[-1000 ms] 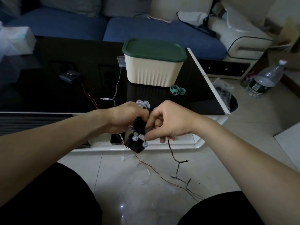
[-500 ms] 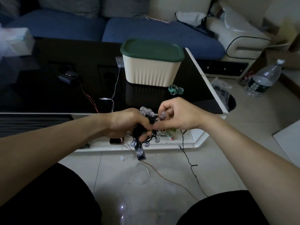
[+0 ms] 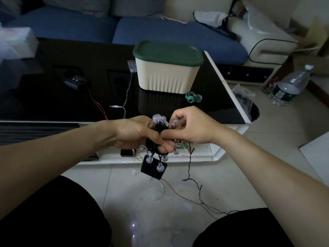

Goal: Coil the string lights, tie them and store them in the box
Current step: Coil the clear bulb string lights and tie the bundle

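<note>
No writing is readable. Before the ribbed cream box [image 3: 167,75] with its smooth green lid, the left hand [image 3: 137,134] grips the coiled string lights [image 3: 157,136], round clear bulbs on black wire. The right hand [image 3: 192,127] pinches the wire.

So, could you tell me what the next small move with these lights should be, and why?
Probably wind another loop: the right hand pinches wire at the black bundle of clear-bulbed string lights gripped by the left hand, while a loose black tail hangs floorward.

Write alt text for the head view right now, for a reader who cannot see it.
Both hands hold a bundle of coiled string lights above the floor: the left hand grips it while the right hand pinches a bulb at its top. The loose wire end trails to the floor. Behind, on the black table, the cream box is closed under its green lid.
</note>
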A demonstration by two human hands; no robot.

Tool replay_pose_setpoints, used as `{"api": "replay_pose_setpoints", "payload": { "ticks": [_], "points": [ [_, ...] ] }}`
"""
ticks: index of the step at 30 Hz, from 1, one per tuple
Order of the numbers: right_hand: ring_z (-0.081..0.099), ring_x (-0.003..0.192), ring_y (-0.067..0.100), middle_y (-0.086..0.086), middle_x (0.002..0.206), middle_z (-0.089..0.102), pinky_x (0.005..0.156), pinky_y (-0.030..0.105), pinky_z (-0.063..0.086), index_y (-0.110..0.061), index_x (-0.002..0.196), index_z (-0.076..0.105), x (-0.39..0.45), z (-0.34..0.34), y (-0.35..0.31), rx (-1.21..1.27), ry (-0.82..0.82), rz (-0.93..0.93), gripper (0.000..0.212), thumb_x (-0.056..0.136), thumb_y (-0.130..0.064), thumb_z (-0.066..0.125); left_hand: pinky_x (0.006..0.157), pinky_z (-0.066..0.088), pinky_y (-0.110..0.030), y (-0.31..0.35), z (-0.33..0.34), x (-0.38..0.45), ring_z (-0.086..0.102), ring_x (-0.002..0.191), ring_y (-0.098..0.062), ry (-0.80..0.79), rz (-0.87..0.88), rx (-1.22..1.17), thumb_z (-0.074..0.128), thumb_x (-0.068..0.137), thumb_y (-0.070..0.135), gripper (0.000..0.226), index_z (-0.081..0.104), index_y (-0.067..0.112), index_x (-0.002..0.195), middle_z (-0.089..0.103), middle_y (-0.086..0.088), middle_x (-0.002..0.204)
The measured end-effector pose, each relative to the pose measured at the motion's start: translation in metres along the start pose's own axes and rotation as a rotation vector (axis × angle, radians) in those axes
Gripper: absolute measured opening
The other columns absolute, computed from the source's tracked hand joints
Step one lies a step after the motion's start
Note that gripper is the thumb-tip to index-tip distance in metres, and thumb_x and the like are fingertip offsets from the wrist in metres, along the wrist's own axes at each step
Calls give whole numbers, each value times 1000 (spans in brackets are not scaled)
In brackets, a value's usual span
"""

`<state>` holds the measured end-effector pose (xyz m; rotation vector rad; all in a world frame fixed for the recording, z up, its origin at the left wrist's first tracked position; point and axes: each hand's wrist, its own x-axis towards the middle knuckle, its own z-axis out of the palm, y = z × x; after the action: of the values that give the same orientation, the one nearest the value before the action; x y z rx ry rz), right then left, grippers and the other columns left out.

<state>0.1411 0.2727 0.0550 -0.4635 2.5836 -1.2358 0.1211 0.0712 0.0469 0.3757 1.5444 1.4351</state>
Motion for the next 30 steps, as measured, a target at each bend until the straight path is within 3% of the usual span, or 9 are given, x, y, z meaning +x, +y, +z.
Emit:
{"api": "replay_pose_setpoints", "payload": {
  "ticks": [3,7,9,13,17,20,23,27,30],
  "points": [
    [61,56,7,-4,61,67,61,24,51,-14,91,67,0,-7,1,47,-58,62,45,65,-45,85,53,48,-15,2,2,0,62,58,-9,-17,-22,37,49,91,-7,20,62,-13,104,72,-5,70],
    [62,69,11,14,78,71,68,25,50,-14,96,72,-1,-22,13,20,-84,65,51,59,-44,88,39,24,-20,1,-4,2,44,44,-15,-7,-115,77,61,77,14,15,66,0,82,52,-13,58],
    [61,67,11,15,79,71,66,22,50,-13,90,74,-2,-29,21,3,-62,96,41,63,-40,88,37,29,-19,3,-6,1,39,39,-15,26,-130,-25,55,70,11,9,58,4,75,46,-13,60],
    [54,56,1,-8,59,64,58,13,44,-15,78,73,-7,-41,33,63,51,194,17,79,-30,82,37,36,-20,8,-11,-1,37,38,-15,229,-56,-202,44,68,7,6,47,10,72,46,-7,59],
    [60,57,6,6,66,69,56,11,47,-11,79,73,-13,-45,33,44,45,215,20,83,-30,79,40,38,-19,11,-19,1,42,44,-17,441,34,-365,44,71,5,8,43,13,72,49,-8,61],
    [64,59,15,9,65,66,60,23,56,-1,96,70,-14,-40,31,165,-47,303,26,89,-27,73,40,40,-19,11,-29,2,46,50,-17,555,81,-506,47,85,14,15,45,14,70,51,-6,65],
    [61,60,17,4,66,63,67,35,56,-6,102,69,-12,-31,29,181,-118,357,25,98,-30,63,50,45,-20,8,-40,4,50,53,-14,616,151,-644,55,94,34,32,48,17,68,54,-2,64],
    [57,53,2,-5,66,66,58,22,47,-14,99,69,-4,-7,20,-9,15,244,19,102,-28,56,56,47,-20,6,-47,7,58,53,-12,719,202,-687,51,101,38,38,46,17,69,57,-2,65],
    [56,50,-6,-9,63,65,55,17,44,-14,93,74,0,11,6,-196,42,126,16,97,-24,63,59,48,-20,4,-42,7,61,57,-13,670,234,-734,51,102,28,30,47,13,76,57,-6,72]
  ]
}}
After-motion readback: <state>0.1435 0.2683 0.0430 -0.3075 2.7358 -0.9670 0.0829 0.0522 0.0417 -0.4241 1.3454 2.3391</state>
